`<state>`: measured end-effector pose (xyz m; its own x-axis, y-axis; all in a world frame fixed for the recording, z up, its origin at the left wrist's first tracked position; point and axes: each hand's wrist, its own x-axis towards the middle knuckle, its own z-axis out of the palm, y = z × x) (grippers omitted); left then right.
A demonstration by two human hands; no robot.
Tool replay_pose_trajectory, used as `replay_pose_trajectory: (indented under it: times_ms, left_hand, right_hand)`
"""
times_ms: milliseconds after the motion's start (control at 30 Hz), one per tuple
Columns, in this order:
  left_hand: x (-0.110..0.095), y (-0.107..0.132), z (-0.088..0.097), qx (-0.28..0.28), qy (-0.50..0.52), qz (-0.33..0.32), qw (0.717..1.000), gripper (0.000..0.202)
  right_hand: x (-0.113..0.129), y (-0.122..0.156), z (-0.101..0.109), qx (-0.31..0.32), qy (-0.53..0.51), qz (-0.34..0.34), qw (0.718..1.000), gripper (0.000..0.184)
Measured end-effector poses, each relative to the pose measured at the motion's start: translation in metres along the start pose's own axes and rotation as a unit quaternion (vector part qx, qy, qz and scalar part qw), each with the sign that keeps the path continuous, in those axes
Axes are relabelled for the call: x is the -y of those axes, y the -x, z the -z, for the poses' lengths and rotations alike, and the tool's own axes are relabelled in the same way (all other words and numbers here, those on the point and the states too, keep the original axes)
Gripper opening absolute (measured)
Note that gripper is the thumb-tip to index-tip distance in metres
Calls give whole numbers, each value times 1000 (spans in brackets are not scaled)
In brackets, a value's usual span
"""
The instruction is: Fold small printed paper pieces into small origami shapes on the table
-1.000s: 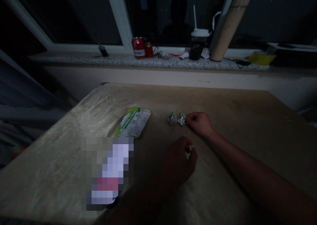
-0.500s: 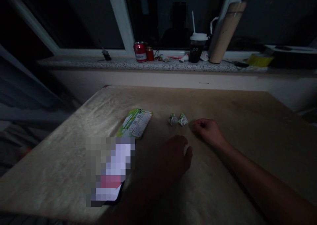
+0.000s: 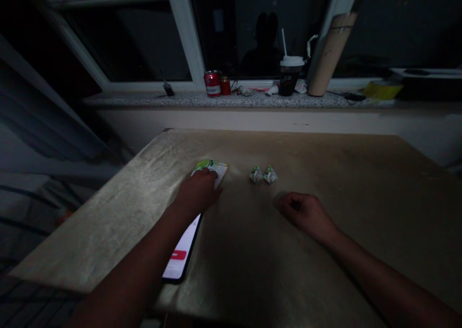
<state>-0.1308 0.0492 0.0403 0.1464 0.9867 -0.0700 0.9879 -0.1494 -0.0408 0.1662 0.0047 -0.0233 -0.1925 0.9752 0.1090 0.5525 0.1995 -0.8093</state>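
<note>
My left hand [image 3: 199, 189] lies over a green and white printed packet [image 3: 218, 165], covering most of it. Its fingers reach onto the print and the thumb stands apart on the right; no firm grip shows. Just below, partly under my left forearm, is a lit phone [image 3: 183, 251] with a red button on its screen. Two small pyramid-shaped pieces with green and white print, a left one [image 3: 256, 174] and a right one [image 3: 270, 175], stand side by side mid-table. My right hand [image 3: 305, 210] rests on the tabletop to their lower right, fingers curled in, with nothing visible in them.
Behind the table [image 3: 346, 174] runs a speckled windowsill [image 3: 187, 99]. On it stand a red can [image 3: 212, 83], a small red jar [image 3: 225, 86], a dark lidded cup [image 3: 288, 80] with a straw, a tall tan cylinder [image 3: 330, 58] and a yellow item [image 3: 382, 90].
My left hand has swung left and forward from mid-table onto the printed packet. My right hand has drawn slightly back from the pyramid-shaped pieces, its fingers still curled. The view has shifted a little.
</note>
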Motion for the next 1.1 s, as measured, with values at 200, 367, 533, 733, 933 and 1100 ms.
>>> replay_pose_trajectory:
  times_ms: [200,367,533,733,933,1100]
  left_hand:
    - [7,-18,-9,19,-19,-2,1000,42]
    - [4,-21,-11,18,-28,7,999,33]
    - [2,-21,-10,23,-39,33,998,36]
    - [1,-21,-8,15,-51,60,997,41]
    - [0,-19,-4,2,-52,74,996,41]
    - [-3,-15,2,-18,-56,79,995,39]
  right_hand:
    - [-2,9,-1,4,5,10,1000,28]
    - [-6,11,-1,3,-1,11,1000,28]
    - [-7,12,-2,6,-11,6,1000,28]
    - [-7,13,-2,7,-17,1,1000,30]
    - [-11,13,-4,7,-27,1,1000,29]
    - [-13,13,-4,13,-31,3,999,29]
